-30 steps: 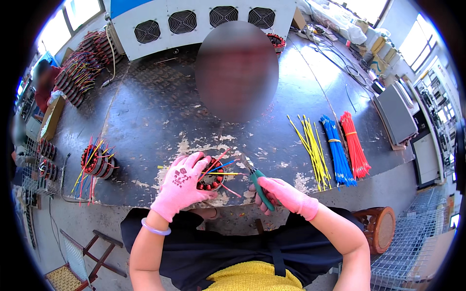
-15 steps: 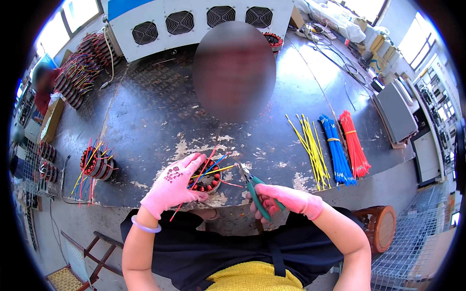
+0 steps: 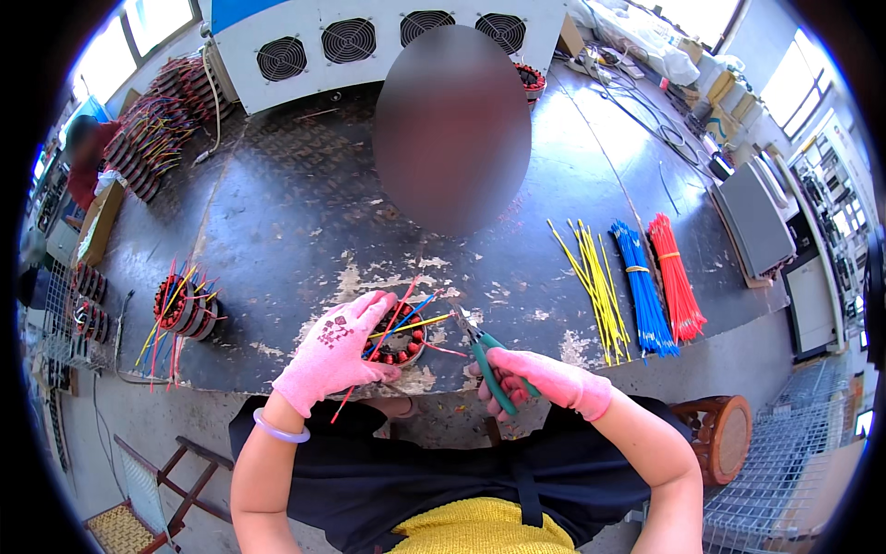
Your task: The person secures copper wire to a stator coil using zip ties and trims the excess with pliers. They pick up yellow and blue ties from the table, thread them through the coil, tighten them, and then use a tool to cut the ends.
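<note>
We see the right hand (image 3: 544, 379) with its pink-gloved fingers closed around the green-handled pliers (image 3: 488, 371), whose tips sit at the free end of the yellow wire (image 3: 426, 322); we cannot tell whether metal and wire touch. The left hand (image 3: 334, 349), gloved alike, is clamped on the left side of the wound ring (image 3: 403, 355), fingers toward its far rim and thumb toward its near one, and the ring lies near the bench's front edge. On the back of this glove we find a dark printed emblem (image 3: 336, 332) with characters too small for us to read. Beside the hand we see a blue wire (image 3: 420, 307) and a long red wire (image 3: 408, 292), which runs past the edge. Farther out on the dark bench (image 3: 286, 222) we have loose yellow wires (image 3: 600, 300), a banded blue bundle (image 3: 646, 294) and a banded red bundle (image 3: 678, 294) at right, another wired core (image 3: 196, 317) at left, and a white machine with round fans (image 3: 305, 81) behind
</note>
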Available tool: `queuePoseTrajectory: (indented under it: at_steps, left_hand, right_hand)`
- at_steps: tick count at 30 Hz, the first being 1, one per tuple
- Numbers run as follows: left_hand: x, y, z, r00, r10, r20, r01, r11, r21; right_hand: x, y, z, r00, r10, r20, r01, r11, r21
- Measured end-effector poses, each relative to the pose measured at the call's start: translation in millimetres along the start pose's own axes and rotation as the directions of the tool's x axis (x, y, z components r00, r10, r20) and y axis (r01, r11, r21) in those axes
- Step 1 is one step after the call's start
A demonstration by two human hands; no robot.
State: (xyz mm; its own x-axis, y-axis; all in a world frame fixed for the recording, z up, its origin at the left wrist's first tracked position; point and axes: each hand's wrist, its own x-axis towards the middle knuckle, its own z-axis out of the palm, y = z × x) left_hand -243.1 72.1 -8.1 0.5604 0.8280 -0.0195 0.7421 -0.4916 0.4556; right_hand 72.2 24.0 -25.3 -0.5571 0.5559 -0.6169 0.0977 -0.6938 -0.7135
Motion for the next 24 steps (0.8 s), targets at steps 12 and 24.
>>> queuePoseTrajectory:
  at_steps: [12,24]
  left_hand:
    - [1.6,0.0,0.0,1.0,0.004,-0.003,-0.004,1.0,-0.017]
    - [-0.1,2.3,0.7,0.999,-0.038,-0.024,0.038,0.999,-0.015]
  right_hand:
    - [0.4,4.7,-2.1,1.0,0.004,-0.013,-0.003,1.0,0.031]
    - [3.2,-5.0,6.0,0.987,-0.098,-0.124,0.082,0.988,-0.127]
